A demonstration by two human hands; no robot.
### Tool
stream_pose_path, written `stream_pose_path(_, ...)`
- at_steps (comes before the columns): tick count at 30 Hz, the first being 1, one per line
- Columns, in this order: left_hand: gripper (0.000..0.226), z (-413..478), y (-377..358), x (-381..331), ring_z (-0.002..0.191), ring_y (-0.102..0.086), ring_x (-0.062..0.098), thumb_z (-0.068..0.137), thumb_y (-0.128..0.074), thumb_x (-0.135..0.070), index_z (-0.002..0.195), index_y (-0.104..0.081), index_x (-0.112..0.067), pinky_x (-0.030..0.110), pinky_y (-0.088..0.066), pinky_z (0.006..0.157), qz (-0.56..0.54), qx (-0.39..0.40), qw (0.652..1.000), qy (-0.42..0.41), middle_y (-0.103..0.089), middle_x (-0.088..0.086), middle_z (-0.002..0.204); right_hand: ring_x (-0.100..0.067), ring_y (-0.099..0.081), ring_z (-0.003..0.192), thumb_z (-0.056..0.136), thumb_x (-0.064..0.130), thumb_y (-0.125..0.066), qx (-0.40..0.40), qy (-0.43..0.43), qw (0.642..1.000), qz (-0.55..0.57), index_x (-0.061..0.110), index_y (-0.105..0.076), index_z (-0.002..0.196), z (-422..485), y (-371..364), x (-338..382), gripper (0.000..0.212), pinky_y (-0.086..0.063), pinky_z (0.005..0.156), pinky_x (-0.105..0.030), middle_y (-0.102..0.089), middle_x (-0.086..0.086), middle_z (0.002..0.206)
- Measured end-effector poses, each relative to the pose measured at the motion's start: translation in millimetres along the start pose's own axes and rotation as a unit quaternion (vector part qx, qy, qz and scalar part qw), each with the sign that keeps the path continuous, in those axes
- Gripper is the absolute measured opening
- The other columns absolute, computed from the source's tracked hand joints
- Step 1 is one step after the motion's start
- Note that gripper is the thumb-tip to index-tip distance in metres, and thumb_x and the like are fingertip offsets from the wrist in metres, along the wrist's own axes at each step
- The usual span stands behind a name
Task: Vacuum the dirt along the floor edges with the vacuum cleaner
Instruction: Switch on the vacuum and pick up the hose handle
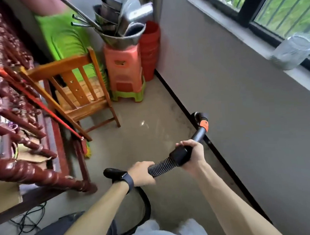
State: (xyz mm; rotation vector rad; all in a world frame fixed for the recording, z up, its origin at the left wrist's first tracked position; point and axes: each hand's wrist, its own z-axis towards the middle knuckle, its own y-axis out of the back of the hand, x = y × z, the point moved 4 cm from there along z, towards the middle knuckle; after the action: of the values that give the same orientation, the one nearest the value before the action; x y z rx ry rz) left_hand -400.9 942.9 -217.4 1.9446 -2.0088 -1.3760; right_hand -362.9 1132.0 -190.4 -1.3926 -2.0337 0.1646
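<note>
My right hand [192, 154] grips the black handle of the vacuum wand [199, 132], which runs up and right to an orange collar and a black nozzle [198, 115] at the dark skirting [176, 99] of the grey wall. My left hand [142, 172], with a dark watch on the wrist, holds the ribbed black hose [161, 167] just behind the handle. The hose loops down under my left arm toward the bottom of the view. The beige floor [151, 135] shows dusty smudges along the skirting.
A wooden chair [72, 89] stands to the left. Stacked plastic stools [124, 72] with metal pans on top and red buckets [151, 50] fill the far corner. Dark red carved furniture [21, 143] lines the left side. Cables [28, 219] lie at bottom left. A jar [291, 51] sits on the windowsill.
</note>
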Motion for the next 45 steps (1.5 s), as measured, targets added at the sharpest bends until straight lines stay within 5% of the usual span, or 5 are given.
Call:
stream_pose_path(19,0.060,2.8,-85.3,-34.3,0.087,-0.064,0.015,0.049,-0.071,-0.063,0.098,-0.049,-0.038,0.038,-0.055,0.074,-0.106,-0.088,0.983,0.125,-0.064,-0.016,0.095,-0.012,-0.034,0.039,0.086,0.007,-0.057,0.075,-0.044,0.988,-0.130,0.022,-0.044,0.064,45.9,16.5,51.1,0.030,-0.039,0.049,-0.024,-0.039,0.006,0.055)
stream_pose_path(24,0.020,8.0,-110.5,-45.9,0.072,-0.061,0.023,0.067,-0.054,-0.045,0.081,-0.050,-0.031,0.032,-0.048,0.060,-0.118,-0.176,0.962,0.174,-0.061,-0.009,0.075,-0.016,-0.046,0.047,0.088,-0.001,-0.063,0.123,-0.051,0.969,-0.206,0.015,-0.051,0.067,34.1,8.4,15.5,0.028,-0.045,0.053,-0.026,-0.047,-0.002,0.060)
stream_pose_path(34,0.042,-46.0,-186.2,32.8,0.080,-0.056,0.008,0.057,-0.061,-0.064,0.089,-0.048,-0.041,0.026,-0.041,0.061,-0.210,-0.185,0.930,0.238,-0.055,-0.018,0.084,-0.017,-0.046,0.045,0.065,0.013,-0.068,0.165,0.058,0.840,-0.514,0.015,-0.050,0.070,19.5,19.8,-94.9,0.018,-0.042,0.047,-0.026,-0.053,-0.001,0.049)
stream_pose_path(40,0.038,-136.6,-226.0,142.2,0.103,-0.063,0.015,0.081,-0.068,-0.036,0.117,-0.056,-0.033,0.030,-0.050,0.084,-0.352,-0.332,0.783,0.392,-0.064,-0.009,0.111,-0.015,-0.044,0.051,0.076,0.017,-0.069,0.262,0.106,0.641,-0.714,0.019,-0.047,0.070,23.4,25.5,-197.7,0.023,-0.042,0.051,-0.029,-0.052,0.007,0.051)
stream_pose_path(45,0.039,-188.1,-231.0,237.8,0.110,-0.059,0.022,0.082,-0.073,-0.029,0.117,-0.061,-0.018,0.032,-0.046,0.091,-0.342,-0.452,0.683,0.461,-0.065,0.000,0.116,-0.031,-0.066,0.065,0.081,0.035,-0.079,0.242,0.068,0.649,-0.718,0.014,-0.057,0.078,32.1,30.4,-306.3,0.030,-0.056,0.064,-0.035,-0.070,-0.007,0.067)
